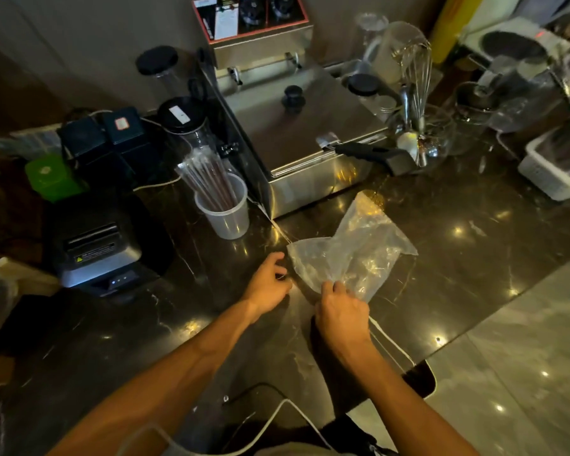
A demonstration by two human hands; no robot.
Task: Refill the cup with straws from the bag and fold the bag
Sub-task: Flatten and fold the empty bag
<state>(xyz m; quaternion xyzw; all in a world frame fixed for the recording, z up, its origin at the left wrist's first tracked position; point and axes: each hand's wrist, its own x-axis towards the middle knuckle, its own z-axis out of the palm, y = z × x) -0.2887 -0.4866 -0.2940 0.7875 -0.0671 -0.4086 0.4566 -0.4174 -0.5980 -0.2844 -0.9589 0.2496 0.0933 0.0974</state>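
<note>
1. table (474, 245): dark marble-looking stone, super glossy
2. bag (352, 251) on it: thin clear plastic, crinkly
3. cup (226, 212) left of bag: frosted plastic
4. fryer (297, 126) behind bag: brushed shiny metal

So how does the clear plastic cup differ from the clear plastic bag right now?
The clear plastic cup stands upright and rigid; the clear plastic bag lies limp and crumpled on the dark countertop. The cup holds wrapped straws; the bag looks empty. Only the bag is touched, by the right hand. Both are see-through.
</note>
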